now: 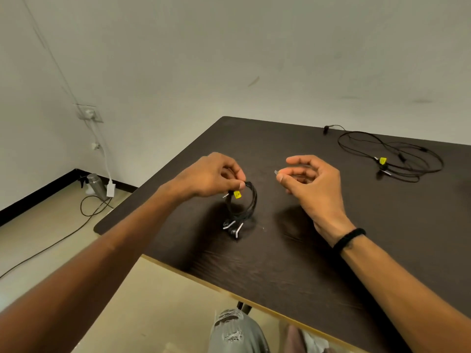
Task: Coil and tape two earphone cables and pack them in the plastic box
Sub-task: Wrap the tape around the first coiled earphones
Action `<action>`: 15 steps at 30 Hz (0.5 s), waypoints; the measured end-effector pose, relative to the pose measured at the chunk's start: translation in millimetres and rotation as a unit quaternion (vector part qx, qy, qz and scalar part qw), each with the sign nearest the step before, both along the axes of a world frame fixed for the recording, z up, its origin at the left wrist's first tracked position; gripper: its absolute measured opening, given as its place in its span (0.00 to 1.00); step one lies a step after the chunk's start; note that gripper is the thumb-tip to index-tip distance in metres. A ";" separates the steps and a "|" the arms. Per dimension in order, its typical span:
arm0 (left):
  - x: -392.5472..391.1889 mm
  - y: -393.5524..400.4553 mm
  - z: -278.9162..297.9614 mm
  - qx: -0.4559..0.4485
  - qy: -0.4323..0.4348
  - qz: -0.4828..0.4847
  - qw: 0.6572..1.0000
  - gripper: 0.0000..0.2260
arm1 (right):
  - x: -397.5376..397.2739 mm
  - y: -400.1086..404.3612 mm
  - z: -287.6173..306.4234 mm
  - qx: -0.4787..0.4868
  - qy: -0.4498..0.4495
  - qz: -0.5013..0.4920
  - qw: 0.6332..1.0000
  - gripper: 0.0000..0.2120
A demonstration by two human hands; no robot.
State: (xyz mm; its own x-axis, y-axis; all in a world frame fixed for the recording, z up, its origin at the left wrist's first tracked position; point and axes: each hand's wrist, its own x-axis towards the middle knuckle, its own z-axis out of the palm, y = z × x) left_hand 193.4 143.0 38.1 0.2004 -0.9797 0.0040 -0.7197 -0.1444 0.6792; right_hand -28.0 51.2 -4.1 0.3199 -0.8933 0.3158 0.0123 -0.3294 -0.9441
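One thin black cable is wound into a round coil (241,201), pinched upright by the left hand (212,175) near the counter's (293,263) left edge, earbuds dangling. The right hand (309,180) fingers nip a small pale scrap, possibly tape. The second cable (392,156) sprawls loose at the far right corner. No box shows; taping and packing remain.

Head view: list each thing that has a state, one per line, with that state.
First earphone cable: coiled, held upright, earbuds touching the table.
Second earphone cable: loose, uncoiled, lying on the table.
Left hand: pinching the coil's top.
Right hand: apart from the coil, fingertips pinching a small pale piece, possibly tape.
Wall plug: plugged in.
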 end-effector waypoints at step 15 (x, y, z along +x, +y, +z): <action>-151.8 -116.4 15.5 -0.228 0.310 0.009 0.923 0.04 | -107.5 -73.3 45.4 -0.129 -0.002 -0.171 0.977 0.13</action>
State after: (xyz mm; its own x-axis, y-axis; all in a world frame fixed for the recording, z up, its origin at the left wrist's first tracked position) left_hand 41.5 26.6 53.6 0.3183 -0.9009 0.2949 -0.1726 0.2508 0.9525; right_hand -135.4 -22.1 41.2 0.0146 -0.8383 0.5450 -0.1364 -0.5417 -0.8294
